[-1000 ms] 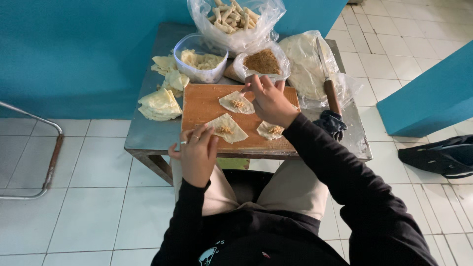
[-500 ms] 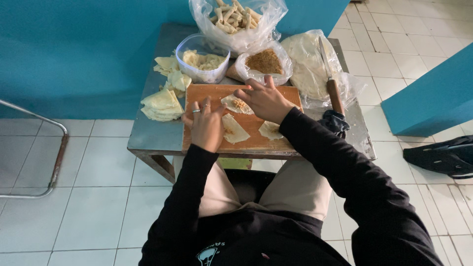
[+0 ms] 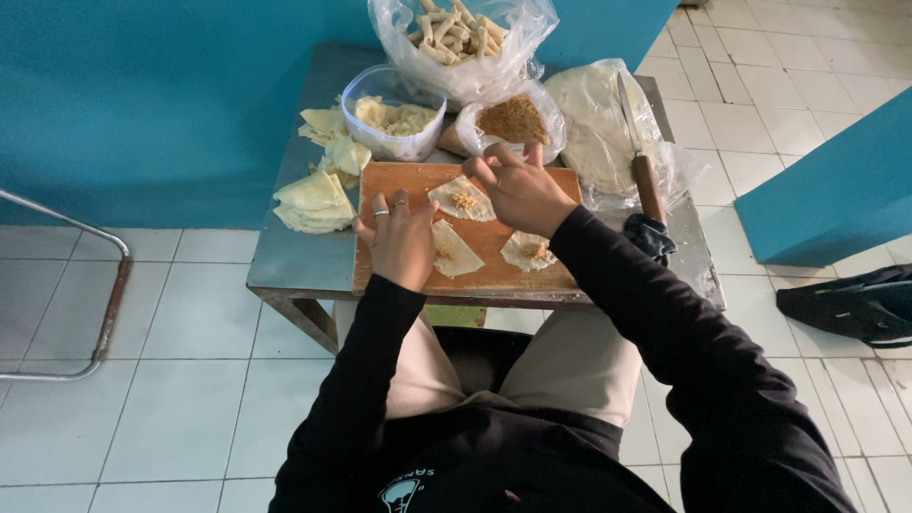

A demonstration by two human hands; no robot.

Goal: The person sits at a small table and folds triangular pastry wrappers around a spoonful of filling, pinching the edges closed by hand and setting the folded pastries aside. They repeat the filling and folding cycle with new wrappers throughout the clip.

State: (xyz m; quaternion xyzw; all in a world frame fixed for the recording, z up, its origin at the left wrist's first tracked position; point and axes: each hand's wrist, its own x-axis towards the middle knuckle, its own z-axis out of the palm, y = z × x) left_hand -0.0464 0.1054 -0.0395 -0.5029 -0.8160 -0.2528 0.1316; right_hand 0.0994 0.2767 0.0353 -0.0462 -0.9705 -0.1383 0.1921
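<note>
Sleeves black, both yours, reaching over a wooden cutting board (image 3: 475, 274) on the metal table (image 3: 304, 256). Your left hand (image 3: 401, 239) lies flat, fingers spread, pressing the near wrapper (image 3: 456, 250), gripping nothing. Your right hand (image 3: 521, 190) is loosely curled, fingertips touching the upper filled wrapper (image 3: 462, 199); real pinch or not, can't tell. Third filled wrapper (image 3: 528, 250) sits right of it. Stacked wrappers (image 3: 313, 200) lie left of the board. Beyond: plastic bowl (image 3: 393, 124), bag of brown filling (image 3: 513, 120), knife (image 3: 642, 163), bag of finished rolls (image 3: 458, 30).
</note>
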